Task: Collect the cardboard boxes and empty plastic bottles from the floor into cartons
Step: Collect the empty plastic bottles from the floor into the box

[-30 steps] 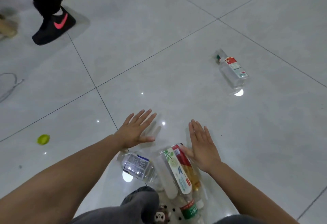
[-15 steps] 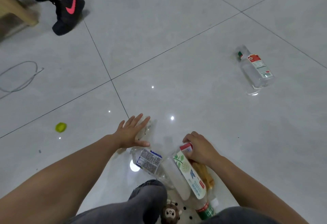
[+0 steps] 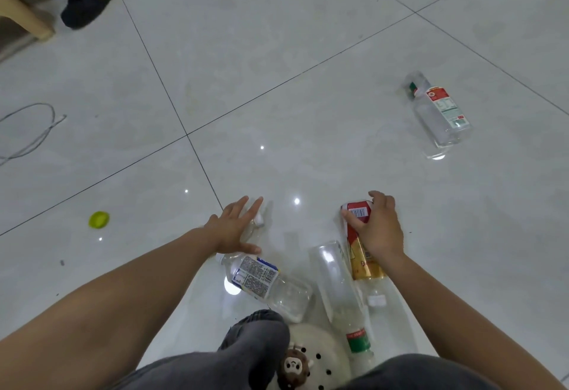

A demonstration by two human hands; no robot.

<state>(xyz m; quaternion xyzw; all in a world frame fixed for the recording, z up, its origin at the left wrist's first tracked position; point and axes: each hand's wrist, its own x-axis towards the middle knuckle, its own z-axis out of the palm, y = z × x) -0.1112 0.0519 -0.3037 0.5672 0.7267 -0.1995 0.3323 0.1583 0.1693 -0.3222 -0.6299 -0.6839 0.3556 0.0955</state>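
The right hand (image 3: 380,229), flat a second ago, has clamped over the red-and-gold labelled bottle (image 3: 358,244) in the cluster by the knees. The left hand (image 3: 237,226) stays spread over a clear bottle (image 3: 257,220), not yet gripping. So gathering has begun. One bottle (image 3: 438,112) lies well apart; no carton shows. A green cap (image 3: 98,219) and a cable (image 3: 27,134) lie left.

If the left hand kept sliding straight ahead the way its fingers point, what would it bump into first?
Probably nothing soon. The left hand points up and to the right over a small clear bottle that it already touches. Beyond that, only bare floor shows; the far bottle lies off to the right.
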